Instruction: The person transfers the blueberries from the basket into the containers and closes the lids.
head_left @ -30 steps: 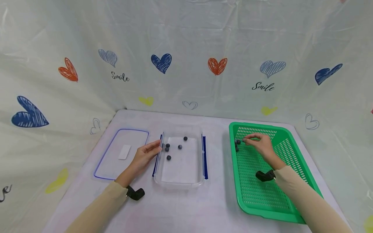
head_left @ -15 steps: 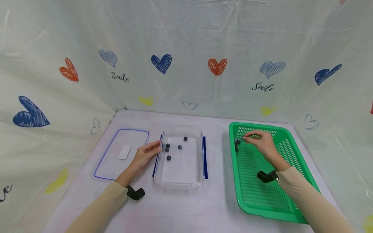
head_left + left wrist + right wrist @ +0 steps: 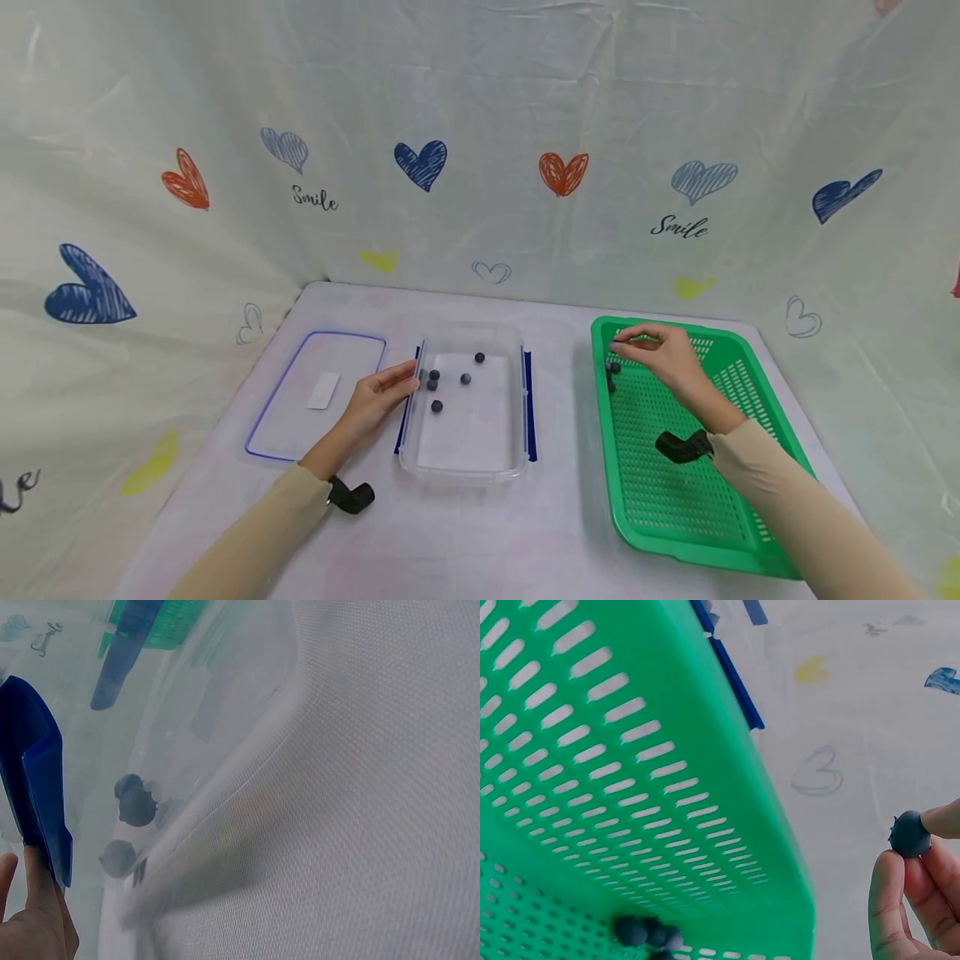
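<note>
In the head view, my right hand (image 3: 663, 358) is over the far left part of the green basket (image 3: 615, 467). Thumb and fingertips pinch a blueberry (image 3: 910, 834), which the right wrist view shows clearly. Several other blueberries (image 3: 632, 931) cluster in the basket's corner below. My left hand (image 3: 371, 408) rests its fingers, fairly straight, against the left side of a clear plastic container (image 3: 465, 477). Beside those fingers stands the container's blue side latch (image 3: 37, 772). Several blueberries (image 3: 465, 379) lie scattered on the container's floor.
A clear lid with a blue rim (image 3: 273, 392) lies left of the container, with a white label (image 3: 324, 391) on it. Another blue latch (image 3: 530, 408) hangs on the container's right side. A curtain printed with hearts (image 3: 480, 100) closes off the table's back.
My right hand has risen slightly and shifted left toward the basket's rim, carrying the blueberry. The left hand stays at the container's side.
</note>
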Tool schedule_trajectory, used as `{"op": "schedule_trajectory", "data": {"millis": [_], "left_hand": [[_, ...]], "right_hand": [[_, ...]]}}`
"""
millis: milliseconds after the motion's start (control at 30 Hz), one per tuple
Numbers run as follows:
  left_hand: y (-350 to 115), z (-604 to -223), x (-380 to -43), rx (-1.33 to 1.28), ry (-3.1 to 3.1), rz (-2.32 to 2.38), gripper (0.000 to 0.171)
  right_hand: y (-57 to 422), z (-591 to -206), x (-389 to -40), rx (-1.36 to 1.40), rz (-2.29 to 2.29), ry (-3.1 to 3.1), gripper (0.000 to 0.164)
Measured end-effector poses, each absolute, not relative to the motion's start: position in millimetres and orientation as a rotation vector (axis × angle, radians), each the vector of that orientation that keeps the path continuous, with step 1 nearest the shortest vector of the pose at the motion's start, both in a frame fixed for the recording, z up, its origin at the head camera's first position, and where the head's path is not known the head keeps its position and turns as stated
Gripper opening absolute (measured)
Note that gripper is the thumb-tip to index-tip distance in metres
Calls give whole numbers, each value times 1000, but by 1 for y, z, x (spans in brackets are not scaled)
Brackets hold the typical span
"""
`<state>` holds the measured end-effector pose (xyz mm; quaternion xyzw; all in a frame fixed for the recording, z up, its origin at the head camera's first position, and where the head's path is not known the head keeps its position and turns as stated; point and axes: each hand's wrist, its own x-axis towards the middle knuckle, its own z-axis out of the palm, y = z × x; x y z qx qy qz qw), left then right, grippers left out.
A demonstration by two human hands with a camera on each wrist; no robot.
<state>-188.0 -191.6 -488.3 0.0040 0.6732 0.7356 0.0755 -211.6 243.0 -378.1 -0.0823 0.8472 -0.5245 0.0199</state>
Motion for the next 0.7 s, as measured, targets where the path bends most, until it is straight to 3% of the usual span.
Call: {"op": "schedule_trajectory", "data": {"millis": [700], "left_hand": [[-191,-487,-187,16,2040,2198,53]], "right_hand": [[206,-363,-230,-403,-1700,2512,33]]}}
